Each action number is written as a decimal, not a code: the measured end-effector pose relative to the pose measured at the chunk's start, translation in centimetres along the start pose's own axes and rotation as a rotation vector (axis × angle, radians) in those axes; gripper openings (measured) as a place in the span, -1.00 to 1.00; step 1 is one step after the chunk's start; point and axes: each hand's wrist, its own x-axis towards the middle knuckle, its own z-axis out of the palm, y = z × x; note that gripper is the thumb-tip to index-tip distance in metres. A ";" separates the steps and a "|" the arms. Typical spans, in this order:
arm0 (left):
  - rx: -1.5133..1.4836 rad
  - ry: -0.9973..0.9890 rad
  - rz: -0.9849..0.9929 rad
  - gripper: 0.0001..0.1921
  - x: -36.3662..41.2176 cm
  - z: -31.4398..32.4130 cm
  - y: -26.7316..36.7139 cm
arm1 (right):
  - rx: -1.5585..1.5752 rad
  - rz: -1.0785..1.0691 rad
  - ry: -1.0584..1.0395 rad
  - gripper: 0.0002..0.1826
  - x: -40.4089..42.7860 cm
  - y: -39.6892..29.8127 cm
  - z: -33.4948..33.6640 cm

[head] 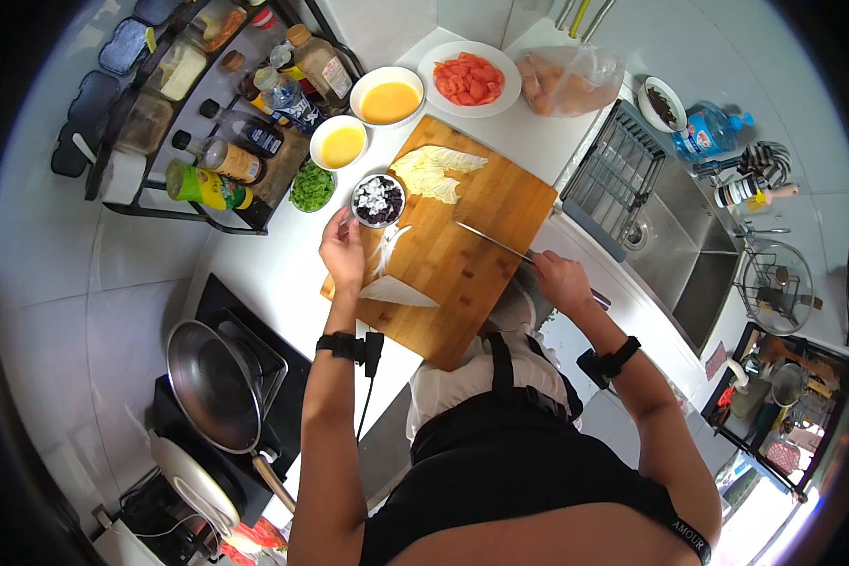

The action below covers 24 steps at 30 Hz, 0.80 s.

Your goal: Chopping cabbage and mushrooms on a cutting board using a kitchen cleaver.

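Note:
In my right hand [563,281] is a kitchen knife [494,241], its blade over the right part of the wooden cutting board [481,283]. My left hand [342,253] is at the lower left edge of a small bowl [378,201] of dark and white chopped pieces; whether it grips the rim is unclear. That bowl stands by the board's left edge. On the board lie a yellowish cabbage leaf [431,172], some thin white strips [389,247] and a white wedge-shaped piece [398,291], partly behind my left wrist.
Bowls of yellow liquid [342,146] [390,103], chopped greens [312,187] and a plate of cut tomatoes [468,79] ring the board. A bottle rack [276,177] stands left, a frying pan [214,385] lower left. Right are the sink [679,247] and drying rack [615,180].

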 end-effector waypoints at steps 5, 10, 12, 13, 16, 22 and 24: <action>-0.042 0.060 -0.004 -0.75 0.3 0.4 -0.2 | 0.033 -0.001 0.016 -0.93 0.0 0.4 0.0; 0.387 0.096 0.287 -0.86 1.4 1.2 -0.3 | 0.058 0.000 0.034 -0.92 0.0 0.6 0.2; 0.472 0.097 0.309 -0.89 1.0 1.8 -0.4 | 0.079 -0.005 0.035 -0.91 0.1 0.5 0.4; 0.554 0.096 0.330 -0.91 0.7 2.3 -0.1 | 0.079 0.000 0.035 -0.91 0.0 0.6 0.4; 0.556 0.092 0.279 -0.87 0.0 2.4 0.3 | 0.098 -0.013 0.043 -0.91 0.0 0.7 0.4; 0.404 0.011 0.045 -0.76 -1.6 1.3 -0.3 | 0.102 -0.056 0.030 -0.92 0.5 0.8 0.0; 0.527 -0.073 0.168 -0.75 -2.9 0.9 -0.7 | 0.087 -0.043 -0.009 -0.94 0.7 0.7 0.0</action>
